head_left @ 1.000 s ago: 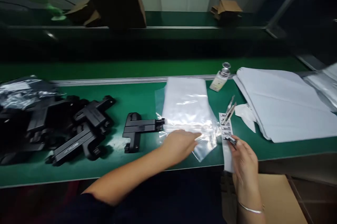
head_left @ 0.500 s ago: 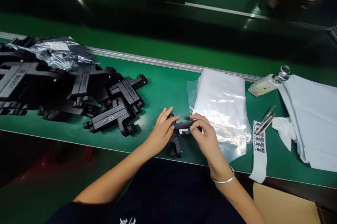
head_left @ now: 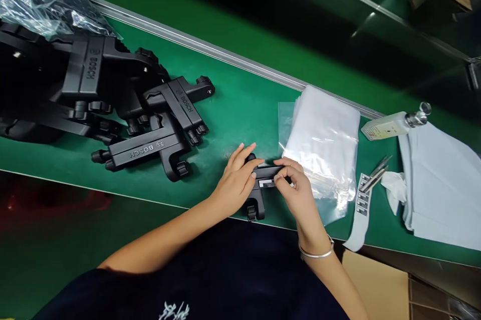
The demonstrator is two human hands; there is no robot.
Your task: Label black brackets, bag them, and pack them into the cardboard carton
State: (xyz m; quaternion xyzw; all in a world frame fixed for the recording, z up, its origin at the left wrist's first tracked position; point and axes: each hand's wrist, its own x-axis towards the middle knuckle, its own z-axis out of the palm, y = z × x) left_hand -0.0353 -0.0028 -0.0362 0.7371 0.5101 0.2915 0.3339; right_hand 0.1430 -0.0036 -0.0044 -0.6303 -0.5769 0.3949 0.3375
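Observation:
A black plastic clamp bracket [head_left: 257, 198] lies near the front edge of the green bench, a small black-and-white label [head_left: 267, 183] on its face. My left hand [head_left: 236, 182] grips its left end between thumb and index finger, the other fingers stretched out beyond it. At the right end, my right hand [head_left: 295, 185] has its thumb and fingertips closed on the bracket beside the label. Left of my hands rest similar brackets marked BOSCH, among them a near bracket [head_left: 141, 152] and a smaller-looking one behind it [head_left: 183, 104]. My fingers partly cover the bracket I hold.
Clear plastic bags [head_left: 325, 129] are stacked right of my hands. Beyond them are a label strip [head_left: 358, 225], tweezers [head_left: 376, 174], crumpled white paper [head_left: 394, 190], a pump bottle [head_left: 387, 127] and white sheets [head_left: 443, 185]. A plastic-wrapped bundle [head_left: 48, 2] tops the bracket pile.
The camera view has tilted and come closer to the bench. Both hands keep their hold on the bracket, with hardly any change in how the fingers lie.

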